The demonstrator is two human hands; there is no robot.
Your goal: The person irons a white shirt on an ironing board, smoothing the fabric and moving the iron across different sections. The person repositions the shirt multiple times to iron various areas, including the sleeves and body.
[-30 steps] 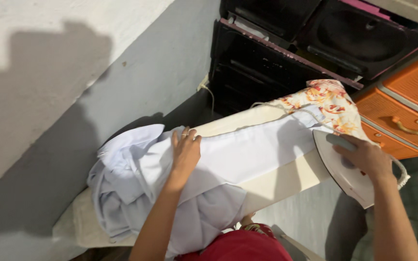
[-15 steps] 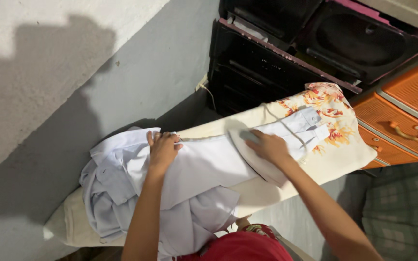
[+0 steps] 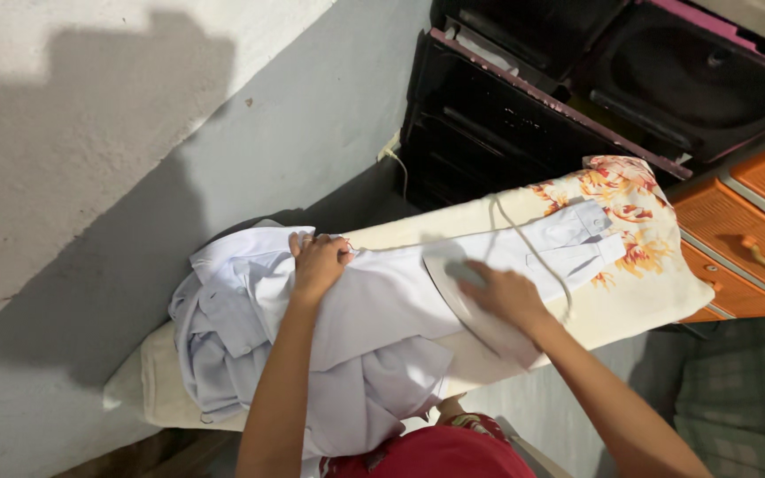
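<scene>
right hand [image 3: 506, 296] presses iron [image 3: 464, 296] on shirt [image 3: 374, 305]

A wall [image 3: 90, 133] is running across the left of the room, rough white plaster above and smooth grey paint lower down, with a broad soft shadow lying over both. Light is falling from above and behind, throwing that shadow. In the far corner, black plastic drawers [image 3: 506, 115] with a pink-edged rim are standing stacked against the wall, one hanging open. Beside them orange woven-look drawers [image 3: 754, 239] with a curved handle are sitting at the right edge. A thin pale cord [image 3: 397, 164] is hanging down the grey wall. Checked green fabric [image 3: 745, 398] is covering the lower right corner.
</scene>
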